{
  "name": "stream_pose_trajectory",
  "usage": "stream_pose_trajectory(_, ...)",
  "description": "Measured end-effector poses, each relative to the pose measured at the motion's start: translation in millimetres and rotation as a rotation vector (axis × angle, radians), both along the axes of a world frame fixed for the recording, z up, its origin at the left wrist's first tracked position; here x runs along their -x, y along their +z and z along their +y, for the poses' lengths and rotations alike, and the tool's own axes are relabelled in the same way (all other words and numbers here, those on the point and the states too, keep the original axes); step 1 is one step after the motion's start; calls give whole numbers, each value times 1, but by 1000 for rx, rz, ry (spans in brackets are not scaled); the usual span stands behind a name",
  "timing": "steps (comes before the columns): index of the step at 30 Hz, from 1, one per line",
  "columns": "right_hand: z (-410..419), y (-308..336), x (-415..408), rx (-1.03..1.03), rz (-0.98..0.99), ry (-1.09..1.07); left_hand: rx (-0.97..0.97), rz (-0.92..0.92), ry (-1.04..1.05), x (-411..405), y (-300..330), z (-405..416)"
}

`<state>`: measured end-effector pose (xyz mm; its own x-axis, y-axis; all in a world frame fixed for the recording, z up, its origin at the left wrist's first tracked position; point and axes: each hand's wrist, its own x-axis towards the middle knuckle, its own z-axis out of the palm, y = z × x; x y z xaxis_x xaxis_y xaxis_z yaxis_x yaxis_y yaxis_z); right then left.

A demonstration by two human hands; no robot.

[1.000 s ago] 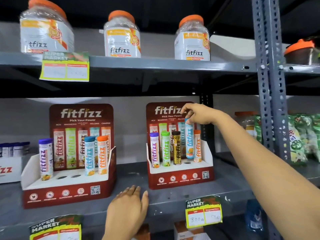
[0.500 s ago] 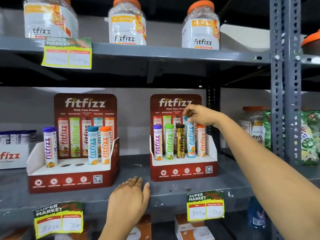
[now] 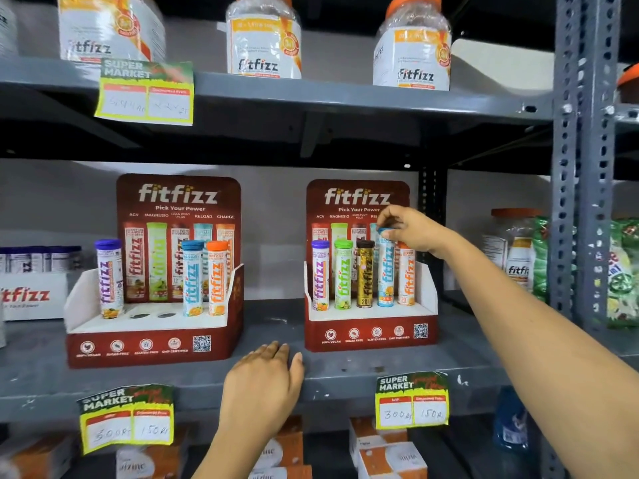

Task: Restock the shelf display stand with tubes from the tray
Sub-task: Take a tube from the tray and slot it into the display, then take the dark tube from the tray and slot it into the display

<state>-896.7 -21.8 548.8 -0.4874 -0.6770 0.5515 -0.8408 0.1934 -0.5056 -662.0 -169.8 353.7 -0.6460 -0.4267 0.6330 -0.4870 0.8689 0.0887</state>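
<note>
Two red fitfizz display stands sit on the middle shelf. The right stand [image 3: 371, 335] holds purple, green, black, blue and orange tubes in a row. My right hand [image 3: 411, 231] pinches the cap of the blue tube [image 3: 385, 271], which stands in its slot, fourth from the left. The left stand [image 3: 152, 347] holds a purple tube [image 3: 109, 278], a blue tube [image 3: 192, 278] and an orange tube [image 3: 217, 276], with two open holes [image 3: 152, 315] between them. My left hand [image 3: 264, 382] rests flat on the shelf's front edge, holding nothing. No tray shows clearly.
A grey steel upright [image 3: 584, 160] stands right of my arm. Three fitfizz jars line the upper shelf [image 3: 311, 95]. A white fitfizz box [image 3: 33, 295] with tubes sits far left; jars and green packets are at the right. Price tags hang off the shelf edges.
My right hand has pushed the blue tube down into its slot in the right stand. The view has shifted so the shelves sit lower. My left hand has stayed on the shelf edge.
</note>
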Motion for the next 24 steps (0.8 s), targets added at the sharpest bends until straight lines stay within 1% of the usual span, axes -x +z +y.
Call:
stream_pose_trajectory(3,-1,-7,2,-104,-38,6,7,-13,11,1,-1,-1)
stream_pose_trajectory(6,-2,-12,2,-114,-61,4,10,-33,15,1,1,-1)
stream_pose_trajectory(8,0,-9,-5,-123,-37,-1,8,-36,-3,0,3,0)
stream_pose_trajectory(10,1,-4,-18,-39,73,-58,-2,-39,-38,-4,3,1)
stream_pose_trajectory(12,-2,-3,-44,104,209,-86,51,-5,-44,-19,1,2)
stream_pose_trajectory(15,-15,-20,-109,283,309,15,156,107,-55,-64,-10,1)
stream_pose_trajectory(18,-43,-64,-191,420,246,209,186,110,-8,-122,-22,-8)
stream_pose_trajectory(20,-69,-100,-243,453,190,328,196,96,65,-164,-30,-18)
stream_pose_trajectory(24,-119,-173,-346,435,103,543,163,37,232,-257,-61,-32)
